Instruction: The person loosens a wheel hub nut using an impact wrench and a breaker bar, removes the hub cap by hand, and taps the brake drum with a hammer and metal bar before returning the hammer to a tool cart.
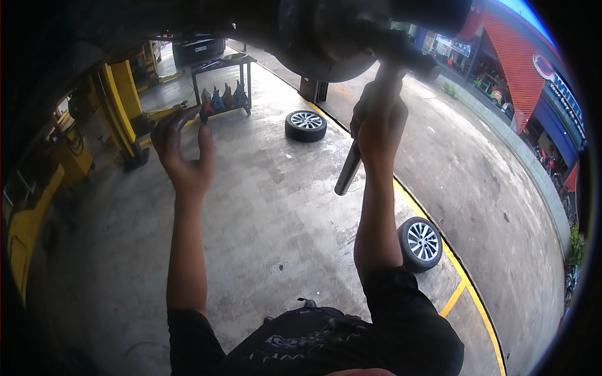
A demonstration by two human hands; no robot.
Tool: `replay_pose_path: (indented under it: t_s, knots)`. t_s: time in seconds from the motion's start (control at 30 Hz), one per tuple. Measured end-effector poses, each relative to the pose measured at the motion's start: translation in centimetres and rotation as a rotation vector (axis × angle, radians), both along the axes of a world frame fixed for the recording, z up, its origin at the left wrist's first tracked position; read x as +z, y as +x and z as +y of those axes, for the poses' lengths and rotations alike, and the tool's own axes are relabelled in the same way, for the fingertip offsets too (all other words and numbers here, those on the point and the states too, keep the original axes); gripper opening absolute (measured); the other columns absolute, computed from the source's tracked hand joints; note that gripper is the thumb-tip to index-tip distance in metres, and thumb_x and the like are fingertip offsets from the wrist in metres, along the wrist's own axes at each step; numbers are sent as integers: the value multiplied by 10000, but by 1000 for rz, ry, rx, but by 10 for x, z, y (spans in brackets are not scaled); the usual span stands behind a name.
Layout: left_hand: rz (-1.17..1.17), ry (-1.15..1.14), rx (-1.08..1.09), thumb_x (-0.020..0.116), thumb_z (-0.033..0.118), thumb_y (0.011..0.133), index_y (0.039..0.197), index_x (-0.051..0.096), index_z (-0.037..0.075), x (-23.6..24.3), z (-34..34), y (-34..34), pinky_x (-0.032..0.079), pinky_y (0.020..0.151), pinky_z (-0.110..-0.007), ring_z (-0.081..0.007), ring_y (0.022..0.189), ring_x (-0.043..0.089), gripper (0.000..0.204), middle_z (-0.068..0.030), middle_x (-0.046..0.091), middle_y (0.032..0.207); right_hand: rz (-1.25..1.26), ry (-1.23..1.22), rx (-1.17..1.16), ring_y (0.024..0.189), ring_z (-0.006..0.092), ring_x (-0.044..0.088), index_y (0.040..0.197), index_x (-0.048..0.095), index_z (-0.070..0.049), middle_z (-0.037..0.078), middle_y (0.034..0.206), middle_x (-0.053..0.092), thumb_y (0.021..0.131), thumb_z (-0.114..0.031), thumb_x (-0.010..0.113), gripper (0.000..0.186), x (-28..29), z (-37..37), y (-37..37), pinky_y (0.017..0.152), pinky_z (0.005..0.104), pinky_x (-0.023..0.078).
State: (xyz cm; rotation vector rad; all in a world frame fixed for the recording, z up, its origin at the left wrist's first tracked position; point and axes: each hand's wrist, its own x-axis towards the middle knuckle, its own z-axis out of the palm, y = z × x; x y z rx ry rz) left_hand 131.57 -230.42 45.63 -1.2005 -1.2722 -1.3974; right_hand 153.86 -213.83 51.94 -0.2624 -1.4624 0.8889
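Observation:
My right hand (379,122) is raised under the dark underside of a vehicle (332,37), its fingers wrapped round a hammer. The hammer's round steel handle (348,170) sticks out below the fist and slants down to the left. Its dark head (417,57) is up by the vehicle parts, blurred and in shadow; whether it touches them I cannot tell. Out to the left, my left hand (183,147) is held up in the air, thumb and fingers apart in a curve with nothing between them. The fingers look dark and smudged.
One wheel (306,125) lies flat on the concrete floor ahead, and another wheel (421,244) is by the yellow line at right. A metal cart (222,88) carries several jack stands. Yellow lift posts (116,113) stand at left. Beyond the line runs a paved lane (495,207).

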Motion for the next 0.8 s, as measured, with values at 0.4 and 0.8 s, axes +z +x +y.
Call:
replay_pose_path:
  t_s: [0.4,0.8]
  knots:
    - [12,33,4,657,109,796,1056,621,57,2,-8,6,370,935,-380,-259,1052,501,268,-87,600,1062,-14,32,-119,507,58,395,717,511,-18,-26,552,430,1000,-466,320,563,30,-8,11,471,237,271]
    - [-22,36,-21,654,111,807,1060,620,58,-1,-11,6,365,944,-379,-251,1064,499,261,-81,601,1067,72,-122,-95,393,65,374,682,468,-83,-22,507,397,962,-551,344,560,50,-10,23,376,221,275]
